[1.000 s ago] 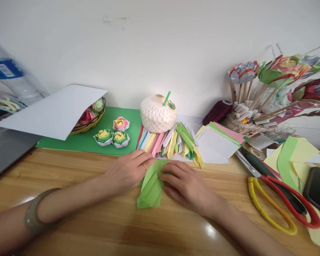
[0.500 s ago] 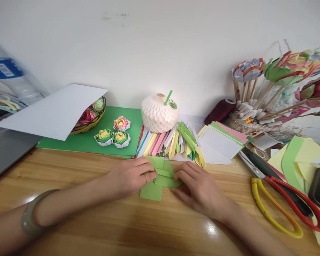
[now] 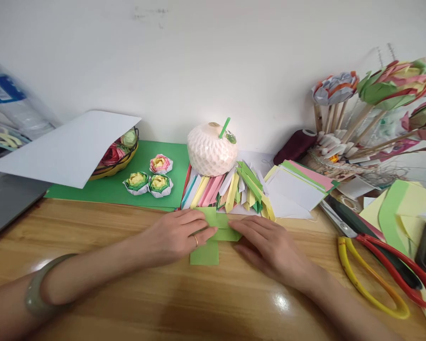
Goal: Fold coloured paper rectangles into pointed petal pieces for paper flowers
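Observation:
Light green paper lies on the wooden table, one piece upright and a folded strip running across it to the right. My left hand holds the crossing down with its fingers bent over the paper. With its fingertips, my right hand presses on the right end of the strip; its thumb is lower, near the tabletop. What lies beneath the left fingers is hidden.
Behind the hands are folded paper pieces and a white fruit-shaped object. Paper flowers sit on green card. Scissors, paper sheets and stemmed paper flowers stand right; a basket is left.
The raised, curved flap of green paper on the right now lies flat as a narrower strip. My left fingers have slid slightly right, and the right fingertips now press on the strip.

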Available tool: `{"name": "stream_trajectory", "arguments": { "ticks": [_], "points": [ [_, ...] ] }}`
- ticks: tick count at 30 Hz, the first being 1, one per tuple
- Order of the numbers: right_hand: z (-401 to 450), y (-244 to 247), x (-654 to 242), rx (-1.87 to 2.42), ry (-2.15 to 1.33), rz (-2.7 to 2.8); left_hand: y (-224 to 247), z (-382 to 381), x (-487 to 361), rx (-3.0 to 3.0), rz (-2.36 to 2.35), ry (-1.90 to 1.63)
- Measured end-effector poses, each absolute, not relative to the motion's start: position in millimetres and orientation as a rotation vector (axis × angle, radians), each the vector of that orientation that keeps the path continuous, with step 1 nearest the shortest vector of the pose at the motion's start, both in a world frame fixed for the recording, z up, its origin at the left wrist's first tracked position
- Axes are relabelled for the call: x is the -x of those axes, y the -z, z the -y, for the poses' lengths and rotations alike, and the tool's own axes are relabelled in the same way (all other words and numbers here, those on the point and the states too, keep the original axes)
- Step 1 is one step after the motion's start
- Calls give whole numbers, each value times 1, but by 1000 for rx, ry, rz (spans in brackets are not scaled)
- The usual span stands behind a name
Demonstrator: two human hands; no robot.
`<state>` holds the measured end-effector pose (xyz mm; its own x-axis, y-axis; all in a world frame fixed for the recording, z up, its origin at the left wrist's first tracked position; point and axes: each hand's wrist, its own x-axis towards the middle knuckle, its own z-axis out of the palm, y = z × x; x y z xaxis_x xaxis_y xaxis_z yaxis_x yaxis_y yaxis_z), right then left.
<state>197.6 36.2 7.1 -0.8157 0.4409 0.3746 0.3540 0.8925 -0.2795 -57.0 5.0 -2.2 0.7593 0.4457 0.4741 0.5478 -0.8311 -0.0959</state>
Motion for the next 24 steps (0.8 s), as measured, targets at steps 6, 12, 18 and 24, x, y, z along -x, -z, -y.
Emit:
{"name": "stream_trajectory", "arguments": {
  "ticks": [6,12,18,24],
  "points": [
    [-33,-3,-197,692,-360,2548,2,-5,53,2733,806,686],
    [-34,-5,-195,708,-359,2561,0,-4,47,2748,907,820],
    [-35,-7,-194,859,-603,2483,-4,-3,41,2804,1146,957],
    [-36,-7,-192,1009,-720,2415,-7,-2,37,2848,1422,1031]
  ]
}}
